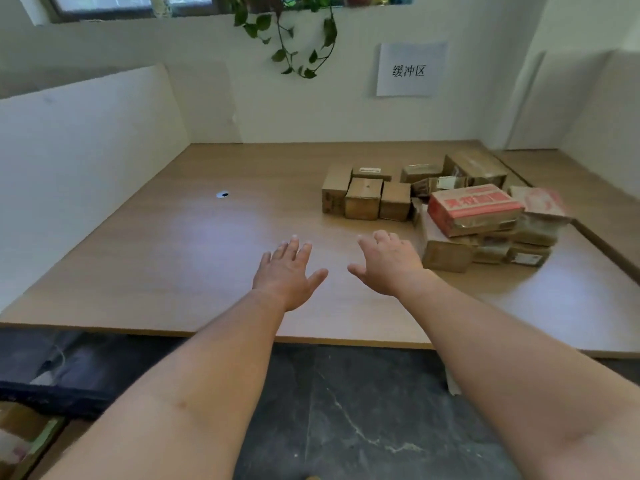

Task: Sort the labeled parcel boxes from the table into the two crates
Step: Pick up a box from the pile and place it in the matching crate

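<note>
Hovering over the table [166, 258], the left hand [287, 271] and right hand [391, 265] were both spread wide, holding nothing. Parcel boxes [367, 199] sat heaped on the table's far right side, ahead and to the right of the right hand, near but untouched. Cardboard, taped, stiff, probably light, tape maybe slick. Red-printed box [474, 207] lay tilted on top; best gripped across its two long sides, or the stack under it could slide.
</note>
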